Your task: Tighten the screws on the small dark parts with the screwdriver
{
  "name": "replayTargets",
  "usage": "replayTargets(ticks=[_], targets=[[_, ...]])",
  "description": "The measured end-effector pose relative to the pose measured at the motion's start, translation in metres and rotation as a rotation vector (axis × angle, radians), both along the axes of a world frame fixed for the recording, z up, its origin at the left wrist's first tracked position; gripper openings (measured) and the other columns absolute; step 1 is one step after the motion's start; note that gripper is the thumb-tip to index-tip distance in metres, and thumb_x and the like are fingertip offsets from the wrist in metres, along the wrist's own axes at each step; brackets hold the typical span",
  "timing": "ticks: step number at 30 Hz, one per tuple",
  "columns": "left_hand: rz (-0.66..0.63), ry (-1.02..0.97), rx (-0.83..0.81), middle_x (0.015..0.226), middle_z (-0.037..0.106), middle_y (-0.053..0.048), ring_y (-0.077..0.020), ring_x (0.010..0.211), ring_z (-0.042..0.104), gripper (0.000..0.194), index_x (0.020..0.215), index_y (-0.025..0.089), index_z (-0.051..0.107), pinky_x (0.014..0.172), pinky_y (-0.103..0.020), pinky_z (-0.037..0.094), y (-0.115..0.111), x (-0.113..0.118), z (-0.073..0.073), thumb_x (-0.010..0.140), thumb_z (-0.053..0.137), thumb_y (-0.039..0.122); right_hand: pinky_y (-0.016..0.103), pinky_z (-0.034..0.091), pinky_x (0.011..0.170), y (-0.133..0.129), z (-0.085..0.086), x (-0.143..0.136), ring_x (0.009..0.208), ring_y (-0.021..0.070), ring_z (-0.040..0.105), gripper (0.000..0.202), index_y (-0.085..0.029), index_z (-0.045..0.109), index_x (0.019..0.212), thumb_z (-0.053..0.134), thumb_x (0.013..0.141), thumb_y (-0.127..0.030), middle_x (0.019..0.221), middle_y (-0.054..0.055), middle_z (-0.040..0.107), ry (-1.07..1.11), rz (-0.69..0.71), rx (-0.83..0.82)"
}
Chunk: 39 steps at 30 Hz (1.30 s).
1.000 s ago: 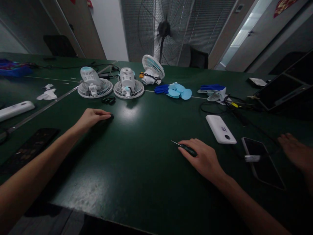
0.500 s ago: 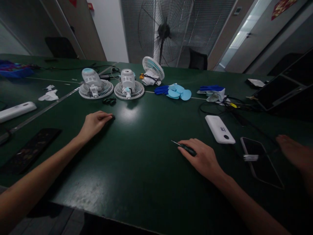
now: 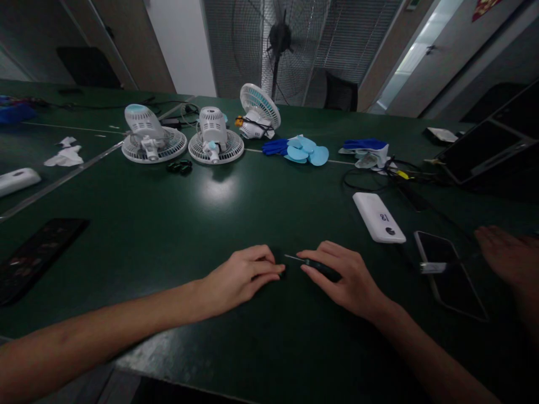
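Bare green table (image 3: 138, 224) lies open from nine to twelve o'clock of the hands, while the power bank (image 3: 378, 217) and phone (image 3: 450, 275) crowd two to three o'clock.

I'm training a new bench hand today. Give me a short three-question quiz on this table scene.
1. True or false: the right hand rests on a black-handled screwdriver lying on the green table.
2. Which item lies nearest the white power bank?
A. the blue fan blades
B. the dark phone
C. the black tray
3. Fill in: the left hand lies ____ of the screwdriver's metal tip.

Key: 1 true; 2 B; 3 left, its fingertips close beside the tip.
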State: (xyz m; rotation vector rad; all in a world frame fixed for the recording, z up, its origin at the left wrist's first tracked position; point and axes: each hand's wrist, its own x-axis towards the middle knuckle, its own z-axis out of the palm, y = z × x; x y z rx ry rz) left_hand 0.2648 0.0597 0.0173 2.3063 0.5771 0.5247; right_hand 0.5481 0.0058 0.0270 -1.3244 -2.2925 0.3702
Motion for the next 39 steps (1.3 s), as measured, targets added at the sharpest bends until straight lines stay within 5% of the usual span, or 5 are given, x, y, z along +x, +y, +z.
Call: replayTargets(ticks=[11, 39], targets=[[-0.014, -0.045, -0.096, 0.109, 0.063, -0.009, -0.0178, 0.101, 0.063, 0.029, 0.128, 0.021, 0.069, 0.09, -0.032, 0.054, -0.005, 0.006, -0.002, 0.104, 0.055, 0.025, 0.03, 0.036, 0.055, -0.007, 0.011, 0.0, 0.059, 0.0124, 0.055, 0.022, -0.02, 0.072, 0.114, 0.056, 0.099, -0.025, 0.071, -0.001, 0.061, -0.024, 0.205, -0.021], [0.044, -0.078, -0.267, 0.105, 0.064, -0.006, -0.0142, 0.089, 0.062, 0.02, 0.115, 0.02, 0.074, 0.078, -0.027, 0.05, -0.003, 0.008, 0.002, 0.099, 0.064, 0.027, 0.031, 0.042, 0.06, -0.012, 0.012, -0.007, 0.067, 0.0146, 0.061, 0.02, -0.02, 0.066, 0.115, 0.055, 0.1, -0.025, 0.08, 0.001, 0.066, -0.158, 0.192, 0.058]])
